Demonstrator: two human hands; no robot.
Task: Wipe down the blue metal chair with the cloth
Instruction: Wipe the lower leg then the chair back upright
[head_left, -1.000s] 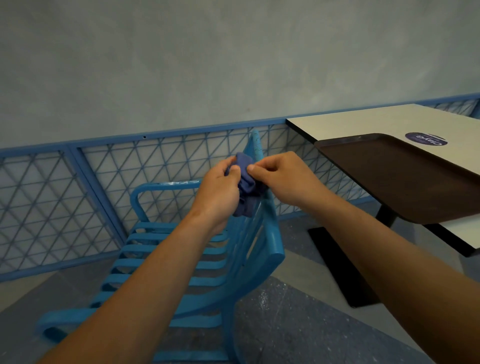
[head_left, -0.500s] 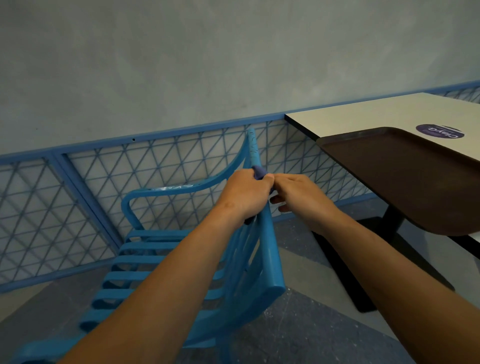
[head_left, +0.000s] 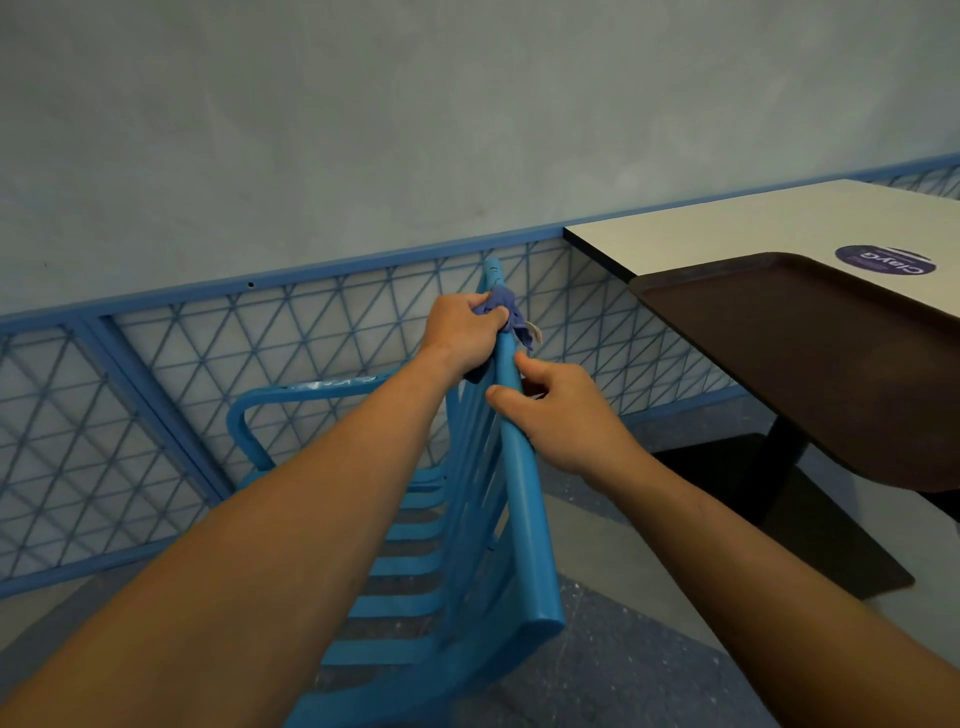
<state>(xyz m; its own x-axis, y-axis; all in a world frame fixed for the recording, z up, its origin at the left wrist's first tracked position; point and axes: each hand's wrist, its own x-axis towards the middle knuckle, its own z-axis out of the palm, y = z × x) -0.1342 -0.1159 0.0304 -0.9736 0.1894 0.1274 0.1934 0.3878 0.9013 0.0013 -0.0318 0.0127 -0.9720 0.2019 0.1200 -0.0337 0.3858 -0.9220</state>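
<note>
Curled tight, the left hand grips the blue cloth and wraps it around the top rail of the blue metal chair, near the rail's far end. Half a second ago this hand sat lower on the rail with the cloth almost hidden in the fist; now it has slid up and the cloth bunches out past the fingers, a pale tag hanging from it. Just below, the right hand holds the same rail, thumb over the top and fingers curled behind it; a gap has opened between the hands, which were touching before. To the right stands a white table carrying a brown tray. Blue mesh fencing runs behind the chair.
</note>
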